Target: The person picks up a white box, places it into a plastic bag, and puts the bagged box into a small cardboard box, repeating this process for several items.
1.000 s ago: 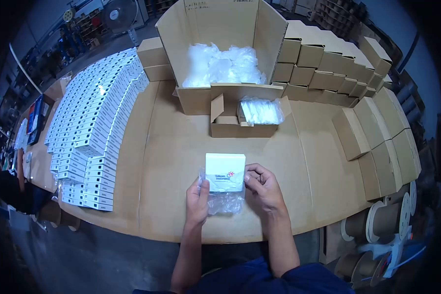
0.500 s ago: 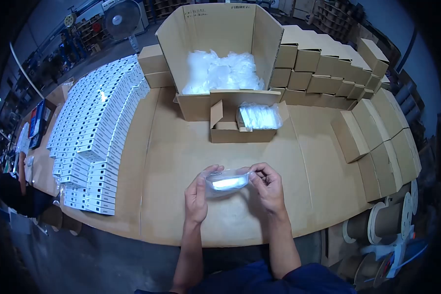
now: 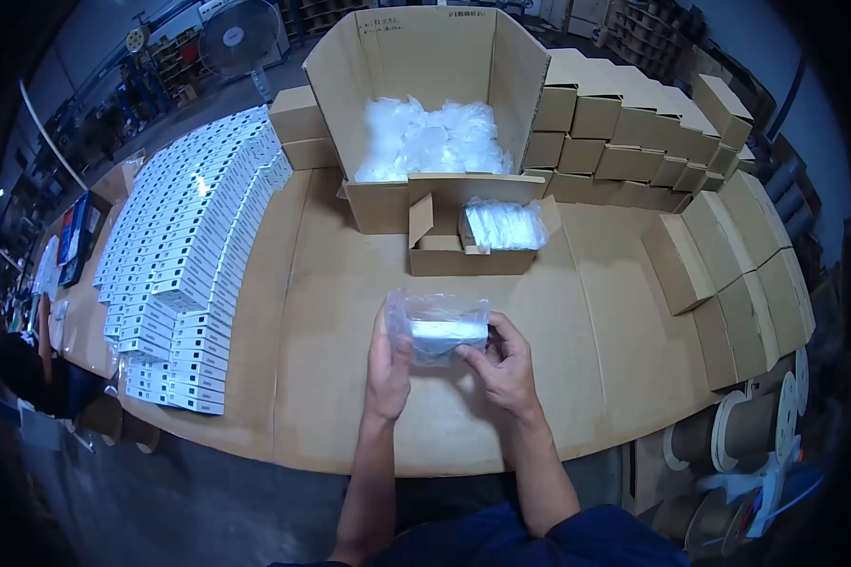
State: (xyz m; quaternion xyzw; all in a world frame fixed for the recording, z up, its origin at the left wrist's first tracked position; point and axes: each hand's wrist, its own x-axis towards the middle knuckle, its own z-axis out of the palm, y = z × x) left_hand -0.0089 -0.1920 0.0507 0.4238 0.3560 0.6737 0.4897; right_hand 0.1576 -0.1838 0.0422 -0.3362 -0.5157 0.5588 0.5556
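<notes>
A clear plastic bag (image 3: 437, 352) with a small white box (image 3: 449, 333) inside is held over the front middle of the table. My left hand (image 3: 388, 369) is closed on the bag's left side. On the right side, my right hand (image 3: 505, 367) grips the bag with the thumb across its front. Beyond the hands stands an open small carton (image 3: 473, 263), with several bagged white boxes (image 3: 503, 225) packed in its right part. Just behind it, a large open carton (image 3: 425, 57) holds a heap of clear plastic bags (image 3: 430, 140).
Stacked white boxes (image 3: 194, 217) fill the left side of the cardboard-covered table (image 3: 340, 425). Brown cartons (image 3: 624, 132) are piled at the back right, with more cartons (image 3: 733, 274) along the right edge. Cable spools (image 3: 747, 425) stand below on the right. Another person's arm (image 3: 43, 335) shows far left.
The bagged box has tilted up so its broad face shows more, and the bag's edge now stands higher. My right hand has shifted slightly lower and left, its thumb now across the front.
</notes>
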